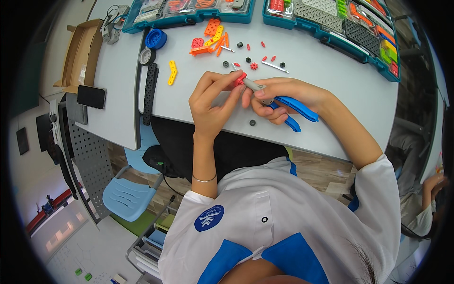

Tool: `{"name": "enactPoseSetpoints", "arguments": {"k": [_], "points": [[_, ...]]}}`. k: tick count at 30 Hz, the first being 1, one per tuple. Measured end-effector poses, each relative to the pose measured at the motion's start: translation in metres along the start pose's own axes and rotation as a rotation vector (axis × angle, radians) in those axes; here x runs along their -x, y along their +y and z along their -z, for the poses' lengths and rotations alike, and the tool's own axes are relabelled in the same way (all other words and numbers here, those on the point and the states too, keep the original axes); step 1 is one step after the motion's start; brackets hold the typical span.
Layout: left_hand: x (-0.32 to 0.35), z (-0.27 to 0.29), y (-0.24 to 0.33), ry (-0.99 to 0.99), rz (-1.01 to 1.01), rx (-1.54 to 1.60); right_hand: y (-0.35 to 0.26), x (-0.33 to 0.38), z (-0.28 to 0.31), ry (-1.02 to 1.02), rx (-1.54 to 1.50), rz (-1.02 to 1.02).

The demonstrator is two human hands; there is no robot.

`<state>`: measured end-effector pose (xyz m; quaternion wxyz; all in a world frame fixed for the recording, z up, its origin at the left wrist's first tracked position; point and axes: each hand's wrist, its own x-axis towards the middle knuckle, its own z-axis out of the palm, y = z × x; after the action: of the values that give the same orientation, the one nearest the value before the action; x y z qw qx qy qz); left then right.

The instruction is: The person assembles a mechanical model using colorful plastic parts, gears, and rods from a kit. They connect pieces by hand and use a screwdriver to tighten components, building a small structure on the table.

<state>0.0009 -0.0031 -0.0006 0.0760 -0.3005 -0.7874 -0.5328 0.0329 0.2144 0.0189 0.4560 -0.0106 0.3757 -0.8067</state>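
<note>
Over the near half of the white table, my left hand (207,98) pinches a small red plastic part (240,79) between thumb and fingers. My right hand (295,91) is closed around pliers with a grey head and blue handles (301,110). The grey tip of the pliers meets the red part; whether the jaws grip it is hidden by my fingers. Just beyond my hands lie a small red gear (254,66), a metal shaft (275,67) and several small red pins and black collars. One dark collar (252,123) rests near the table's front edge.
Orange beams (212,27) and a yellow bent beam (173,72) lie farther left. A long black beam (150,93) and a blue wheel (155,39) stand by the table seam. Two teal parts cases (318,34) line the back. On the left table are a phone (91,96) and cardboard box (85,52).
</note>
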Motion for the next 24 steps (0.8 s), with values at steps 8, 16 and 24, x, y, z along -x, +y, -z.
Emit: {"name": "enactPoseSetpoints", "arguments": {"k": [8, 16, 24], "points": [[0.0009, -0.0045, -0.0003, 0.092, 0.083, 0.149, 0.0002, -0.0005, -0.0025, 0.035, -0.002, -0.001], [0.0015, -0.0024, -0.0024, 0.063, 0.039, 0.008, -0.0014, 0.0001, -0.0042, 0.027, 0.037, 0.0], [0.0015, -0.0028, -0.0034, 0.071, 0.016, 0.051, -0.0003, 0.0012, 0.0013, -0.03, 0.002, -0.018]]}}
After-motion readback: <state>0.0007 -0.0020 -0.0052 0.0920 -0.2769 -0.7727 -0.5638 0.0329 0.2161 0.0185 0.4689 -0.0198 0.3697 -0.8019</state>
